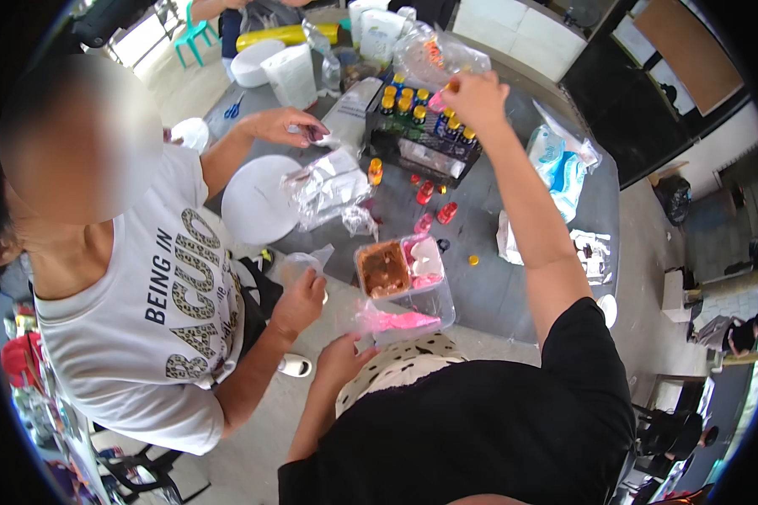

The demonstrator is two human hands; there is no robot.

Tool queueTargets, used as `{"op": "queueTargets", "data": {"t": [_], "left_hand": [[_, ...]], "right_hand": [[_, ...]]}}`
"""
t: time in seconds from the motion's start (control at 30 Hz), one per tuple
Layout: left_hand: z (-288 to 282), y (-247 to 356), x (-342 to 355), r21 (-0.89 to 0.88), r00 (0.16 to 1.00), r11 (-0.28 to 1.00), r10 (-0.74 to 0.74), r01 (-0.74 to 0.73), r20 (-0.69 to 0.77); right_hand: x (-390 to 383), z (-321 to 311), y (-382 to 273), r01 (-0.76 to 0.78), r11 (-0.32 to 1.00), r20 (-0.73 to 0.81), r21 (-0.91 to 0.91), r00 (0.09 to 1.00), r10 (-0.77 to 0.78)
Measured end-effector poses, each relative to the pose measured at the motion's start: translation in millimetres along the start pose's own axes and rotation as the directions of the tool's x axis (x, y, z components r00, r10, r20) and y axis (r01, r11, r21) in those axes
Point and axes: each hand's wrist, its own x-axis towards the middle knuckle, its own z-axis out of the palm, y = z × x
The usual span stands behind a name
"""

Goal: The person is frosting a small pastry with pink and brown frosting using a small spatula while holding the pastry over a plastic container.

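My right hand (480,99) reaches over a black crate (421,160) of small bottles with yellow caps (404,105). Its fingers are closed on a small pink bottle (438,100) with a yellow cap. Low at my front, my left hand (343,358) has its fingers closed at the edge of a clear plastic bag with pink icing (400,321) inside. That bag lies over the open lid of a clear plastic container (434,305). Brown icing (385,269) fills one side of the container; pink and white icing (425,257) is in the other.
A person in a white shirt (135,295) stands at left, holding clear plastic (307,265). Small red bottles (425,193) and an orange one (375,172) stand on the dark table (497,295). Foil (328,187), a round white board (257,199) and blue-white packs (560,172) lie around.
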Motion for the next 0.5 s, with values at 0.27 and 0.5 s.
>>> {"op": "queueTargets", "data": {"t": [0.27,0.5], "left_hand": [[-22.1,81.8,50.9,-0.217,0.798,0.851,0.32,-0.479,-0.51],[17.5,64.1,84.1,-0.019,0.685,0.838,0.432,-0.546,-0.587]], "right_hand": [[-106.2,-46.5,-33.6,0.201,0.907,0.22,0.37,0.93,-0.296],[-226.1,-21.2,-49.2,0.082,0.761,0.369,0.644,0.838,-0.402]]}}
